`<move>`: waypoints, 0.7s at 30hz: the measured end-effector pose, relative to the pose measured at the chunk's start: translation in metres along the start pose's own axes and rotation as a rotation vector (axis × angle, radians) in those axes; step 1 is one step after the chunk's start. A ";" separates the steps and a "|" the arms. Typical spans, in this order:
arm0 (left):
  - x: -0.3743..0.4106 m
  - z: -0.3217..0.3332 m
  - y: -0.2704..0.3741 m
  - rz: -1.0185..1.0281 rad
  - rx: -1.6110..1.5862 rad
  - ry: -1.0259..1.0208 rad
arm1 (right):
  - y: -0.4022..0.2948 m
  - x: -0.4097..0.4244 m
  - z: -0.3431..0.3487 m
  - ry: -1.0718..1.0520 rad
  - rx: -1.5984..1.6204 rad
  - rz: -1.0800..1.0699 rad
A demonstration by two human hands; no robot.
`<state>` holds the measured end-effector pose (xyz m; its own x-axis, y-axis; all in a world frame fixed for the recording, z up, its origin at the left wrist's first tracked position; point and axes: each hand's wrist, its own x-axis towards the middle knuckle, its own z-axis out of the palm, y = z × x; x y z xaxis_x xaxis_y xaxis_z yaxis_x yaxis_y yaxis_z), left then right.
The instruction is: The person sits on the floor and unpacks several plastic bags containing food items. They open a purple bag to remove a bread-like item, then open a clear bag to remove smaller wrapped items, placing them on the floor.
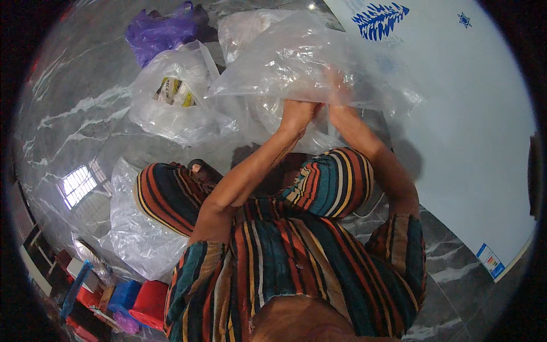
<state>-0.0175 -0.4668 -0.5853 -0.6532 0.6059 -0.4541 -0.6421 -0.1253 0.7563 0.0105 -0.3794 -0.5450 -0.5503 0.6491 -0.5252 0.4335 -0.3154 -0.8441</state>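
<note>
In front of my crossed legs, my left hand point(300, 112) is at the lower edge of a large clear plastic bag point(282, 64), its fingers mostly hidden. My right hand point(337, 87) is beside it, behind or inside the clear film, and looks blurred. Whether either hand grips the film cannot be made out. Below the hands lies more crumpled clear plastic. To the left rests a full clear plastic bag point(171, 119) with yellow and black printed packets point(175, 92) showing at its opening. Another whitish filled bag point(243, 32) lies behind the large one.
A purple plastic bag point(160, 32) lies at the back left. A large white panel with blue prints point(461, 141) stands or lies along the right. Another clear plastic bag point(141, 239) is by my left knee. Red and blue items point(147, 303) sit at the lower left on the marbled floor point(81, 115).
</note>
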 end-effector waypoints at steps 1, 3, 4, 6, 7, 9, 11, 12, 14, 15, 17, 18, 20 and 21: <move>0.001 -0.003 0.006 -0.026 -0.047 -0.024 | 0.009 0.003 -0.008 -0.066 0.040 -0.008; 0.008 -0.013 0.023 -0.077 -0.136 -0.068 | 0.026 0.010 -0.026 -0.164 0.065 0.017; 0.017 -0.020 0.016 -0.118 -0.189 0.026 | 0.032 0.014 -0.033 -0.210 0.047 0.050; 0.012 -0.025 0.026 -0.096 -0.242 0.062 | 0.020 0.003 -0.044 -0.287 -0.454 -0.207; 0.011 -0.027 0.032 -0.084 -0.268 0.077 | 0.012 -0.003 -0.045 -0.319 -0.704 -0.340; 0.009 -0.028 0.038 -0.158 -0.312 0.058 | -0.007 -0.012 -0.039 -0.131 -0.995 -0.814; -0.001 -0.024 0.044 -0.201 -0.350 0.021 | -0.006 -0.013 -0.032 -0.092 -1.090 -0.956; -0.006 -0.018 0.051 -0.224 -0.366 0.063 | -0.002 -0.010 -0.029 -0.156 -1.053 -0.864; -0.015 -0.007 0.066 -0.266 -0.401 0.159 | -0.001 -0.010 -0.019 -0.232 -0.908 -0.739; -0.015 -0.008 0.069 -0.211 -0.403 0.088 | -0.001 -0.012 -0.012 -0.244 -0.801 -0.706; -0.016 -0.009 0.076 -0.112 -0.411 -0.072 | -0.002 -0.011 -0.014 -0.270 -0.707 -0.658; -0.016 -0.003 0.079 -0.119 -0.406 -0.059 | 0.000 -0.003 -0.018 -0.284 -0.720 -0.643; -0.017 0.008 0.091 -0.130 -0.391 -0.023 | -0.003 0.007 -0.025 -0.318 -0.727 -0.667; -0.018 0.014 0.100 -0.138 -0.350 -0.035 | -0.009 0.010 -0.030 -0.339 -0.722 -0.707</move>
<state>-0.0638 -0.4791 -0.4948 -0.5407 0.6619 -0.5192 -0.8253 -0.2977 0.4799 0.0224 -0.3492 -0.5401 -0.9643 0.2623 -0.0378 0.1972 0.6148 -0.7636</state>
